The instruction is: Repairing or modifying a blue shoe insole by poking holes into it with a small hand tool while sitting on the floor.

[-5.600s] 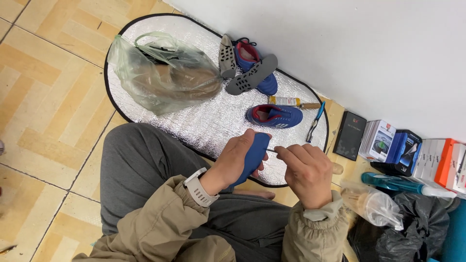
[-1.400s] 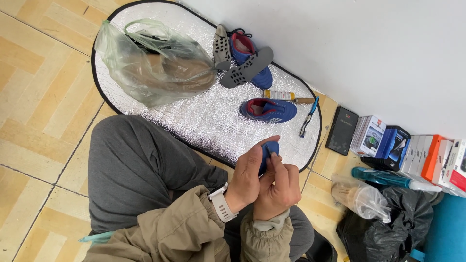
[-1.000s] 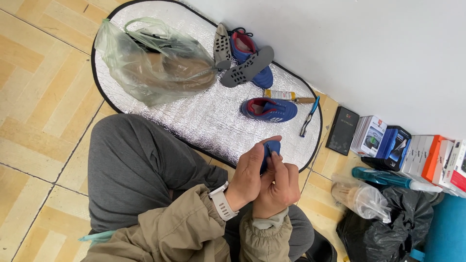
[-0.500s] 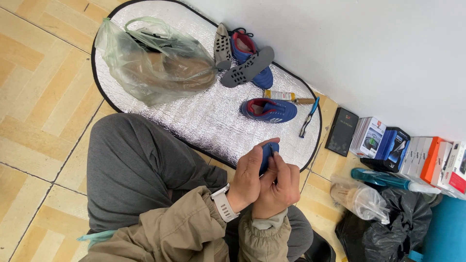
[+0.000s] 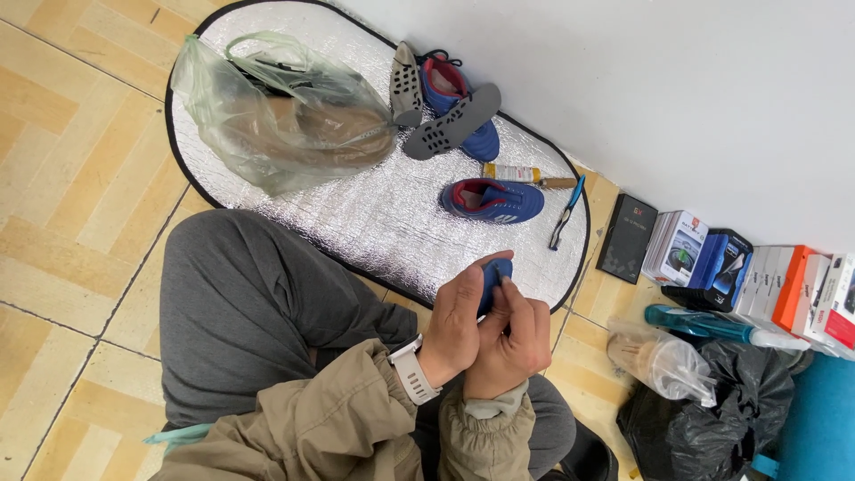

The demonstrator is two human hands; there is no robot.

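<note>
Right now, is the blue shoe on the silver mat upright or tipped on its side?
Tipped on its side: the blue shoe lies flat on the silver mat, its red-lined opening facing the camera.

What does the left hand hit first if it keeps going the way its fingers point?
Probably the blue shoe lying on the silver foil mat, up-frame of the left hand; depth is unclear, so it might pass above it.
</note>
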